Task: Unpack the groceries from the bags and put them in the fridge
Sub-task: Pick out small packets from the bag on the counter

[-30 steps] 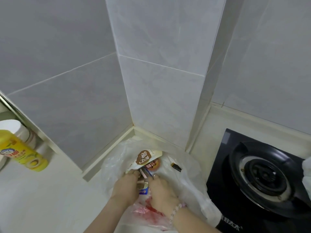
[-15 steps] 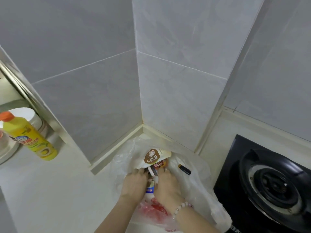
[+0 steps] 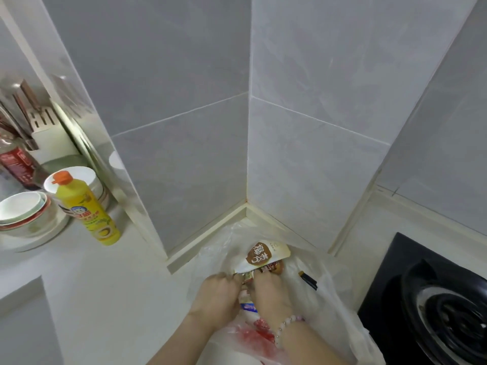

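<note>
In the counter corner, a translucent plastic bag (image 3: 326, 299) lies open against the tiled walls. Left hand (image 3: 216, 293) and right hand (image 3: 271, 296) sit side by side inside it, fingers curled on small packets (image 3: 246, 281). A white pouch (image 3: 266, 255) is just beyond the fingertips. A black stick-like item (image 3: 307, 280) lies right of the pouch. A gas stove (image 3: 434, 299) is close on the right. A yellow bottle (image 3: 87, 209) and stacked bowls (image 3: 23, 212) stand well apart on the left.
</note>
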The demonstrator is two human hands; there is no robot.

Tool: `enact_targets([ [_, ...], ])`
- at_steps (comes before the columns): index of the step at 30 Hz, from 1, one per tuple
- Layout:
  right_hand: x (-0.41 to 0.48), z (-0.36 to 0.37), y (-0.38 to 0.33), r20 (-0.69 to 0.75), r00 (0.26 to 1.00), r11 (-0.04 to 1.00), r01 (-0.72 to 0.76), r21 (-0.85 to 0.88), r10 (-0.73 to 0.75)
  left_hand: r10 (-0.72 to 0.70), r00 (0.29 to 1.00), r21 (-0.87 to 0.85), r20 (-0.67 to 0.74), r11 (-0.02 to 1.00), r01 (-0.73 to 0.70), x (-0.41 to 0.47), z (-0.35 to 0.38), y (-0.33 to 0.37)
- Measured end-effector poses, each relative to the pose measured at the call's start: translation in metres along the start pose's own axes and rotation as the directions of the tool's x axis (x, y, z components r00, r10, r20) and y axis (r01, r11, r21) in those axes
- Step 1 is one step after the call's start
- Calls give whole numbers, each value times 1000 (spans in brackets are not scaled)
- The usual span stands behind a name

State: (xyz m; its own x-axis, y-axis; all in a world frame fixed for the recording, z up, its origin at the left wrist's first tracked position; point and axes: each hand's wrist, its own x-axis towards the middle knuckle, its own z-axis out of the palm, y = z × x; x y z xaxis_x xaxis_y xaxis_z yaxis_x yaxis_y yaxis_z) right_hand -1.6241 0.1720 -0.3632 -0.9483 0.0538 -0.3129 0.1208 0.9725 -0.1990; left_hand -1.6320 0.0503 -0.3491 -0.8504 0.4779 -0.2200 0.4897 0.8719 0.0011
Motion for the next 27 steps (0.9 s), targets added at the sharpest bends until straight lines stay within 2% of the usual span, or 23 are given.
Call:
enact_targets([
  [6,7,2,-5,27,1000,996,0,-86,2,-99,992,-149,-84,985,86,-19,-1,-14],
  [14,-12,-19,3,4,999,993,-47,-106,48,-156,976,-303,-155,947,104,-22,-1,-17],
  [17,-20,-42,3,-55,998,994,-49,-95,44,-212,955,-408,-205,906,113,-18,-13,-12],
  [21,-32,-83,1,-184,983,996,-36,-80,21,-223,928,-487,-298,872,53,-10,-33,-12],
  [27,-54,-139,-21,-231,948,959,163,-232,-217,-259,869,-418,-423,906,66,-11,-89,-31],
])
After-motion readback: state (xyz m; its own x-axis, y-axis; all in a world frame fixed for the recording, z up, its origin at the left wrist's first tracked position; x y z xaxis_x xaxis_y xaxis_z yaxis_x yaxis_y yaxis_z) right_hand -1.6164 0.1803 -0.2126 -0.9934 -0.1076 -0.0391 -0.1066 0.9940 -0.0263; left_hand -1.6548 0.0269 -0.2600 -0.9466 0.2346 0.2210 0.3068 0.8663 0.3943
